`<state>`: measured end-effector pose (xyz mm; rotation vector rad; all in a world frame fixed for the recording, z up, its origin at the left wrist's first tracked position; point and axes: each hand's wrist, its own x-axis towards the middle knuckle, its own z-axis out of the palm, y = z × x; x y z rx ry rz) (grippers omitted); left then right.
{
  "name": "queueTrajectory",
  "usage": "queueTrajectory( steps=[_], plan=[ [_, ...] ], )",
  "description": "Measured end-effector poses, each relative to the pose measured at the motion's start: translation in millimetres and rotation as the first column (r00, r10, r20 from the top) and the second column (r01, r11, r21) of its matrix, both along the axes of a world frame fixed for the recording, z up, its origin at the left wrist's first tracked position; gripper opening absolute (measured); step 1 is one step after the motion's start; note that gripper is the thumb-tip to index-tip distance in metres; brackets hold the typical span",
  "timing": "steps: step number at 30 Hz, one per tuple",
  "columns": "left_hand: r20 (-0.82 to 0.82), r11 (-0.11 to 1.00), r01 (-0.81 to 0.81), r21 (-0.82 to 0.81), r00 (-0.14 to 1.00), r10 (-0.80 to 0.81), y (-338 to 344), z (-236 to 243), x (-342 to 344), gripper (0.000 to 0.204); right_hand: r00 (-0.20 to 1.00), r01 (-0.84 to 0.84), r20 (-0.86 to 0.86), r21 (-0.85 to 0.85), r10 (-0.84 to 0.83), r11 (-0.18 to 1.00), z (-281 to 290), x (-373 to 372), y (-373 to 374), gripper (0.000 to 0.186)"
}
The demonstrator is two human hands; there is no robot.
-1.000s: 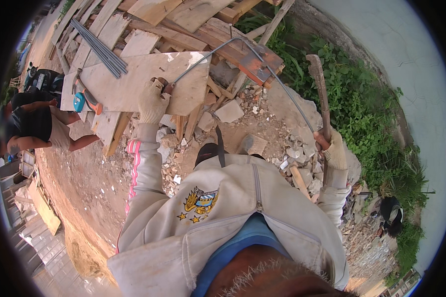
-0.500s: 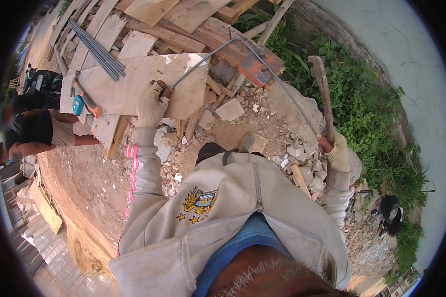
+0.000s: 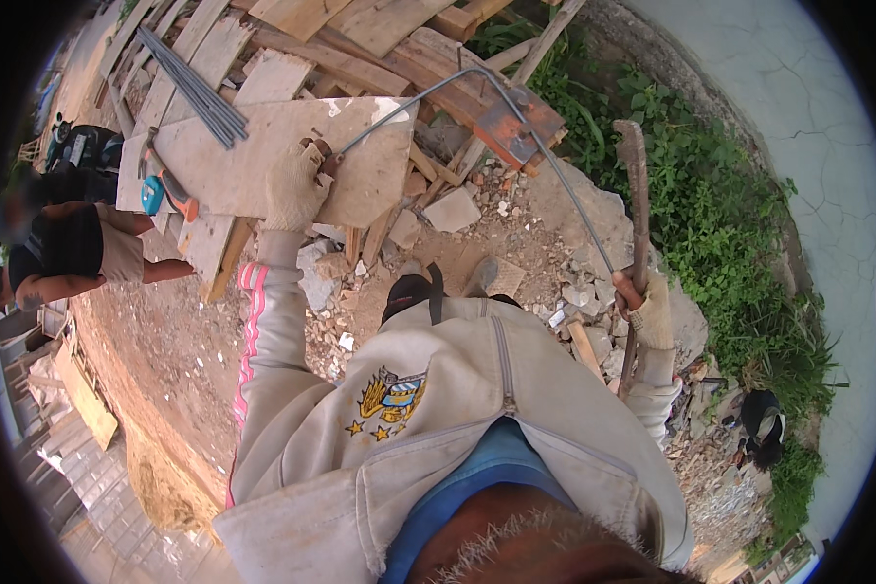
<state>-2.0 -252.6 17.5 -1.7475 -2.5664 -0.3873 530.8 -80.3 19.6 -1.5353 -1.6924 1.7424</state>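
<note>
My left hand (image 3: 295, 187), in a pale work glove, grips one end of a thin bent steel rod (image 3: 477, 80) and presses it on a plywood sheet (image 3: 263, 161). The rod arcs up over the wood pile and runs down to my right hand (image 3: 649, 310). That gloved right hand is shut on a long rusty metal bar (image 3: 634, 200) that stands nearly upright, and the rod's far end meets it at the hand.
A bundle of straight steel rods (image 3: 193, 88) lies on planks at upper left. A blue and orange tool (image 3: 163, 190) rests by the plywood. Rubble (image 3: 453, 209) covers the ground ahead. A person (image 3: 63, 255) crouches at left. Weeds (image 3: 720, 224) grow right.
The left hand and plywood sit slightly lower in the picture as the view shifts; the person at left has shifted a little. Both grips are unchanged.
</note>
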Motion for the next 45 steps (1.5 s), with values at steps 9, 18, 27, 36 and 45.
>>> queueTrajectory(
  steps=[9,18,27,36,45],
  plan=[
    [-0.052,1.0,0.002,0.01,0.999,-0.002,-3.9,-6.3,-3.4,0.015,0.996,-0.01,0.089,-0.026,0.012,1.0,6.5,-5.8,-2.2,0.029],
    [-0.007,1.0,0.01,0.027,1.0,-0.01,-2.6,-9.5,-14.8,0.019,0.994,0.104,0.031,-0.024,-0.104,0.994,-11.0,-3.6,-20.7,0.03],
    [0.009,0.993,0.053,0.103,0.998,-0.055,56.1,13.4,31.4,0.024,0.997,0.044,0.055,0.011,-0.044,0.999,-8.6,-2.1,-19.1,0.03],
    [-0.116,0.975,0.201,0.09,0.975,-0.191,146.2,-7.2,50.0,0.021,0.998,0.02,0.057,0.052,-0.023,0.998,0.5,-6.1,-14.0,0.035],
    [-0.089,0.954,0.271,0.13,0.961,-0.261,147.3,-26.3,36.8,0.016,0.998,0.067,0.014,-0.013,-0.067,0.998,-15.3,1.4,-20.7,0.036]
  ],
)
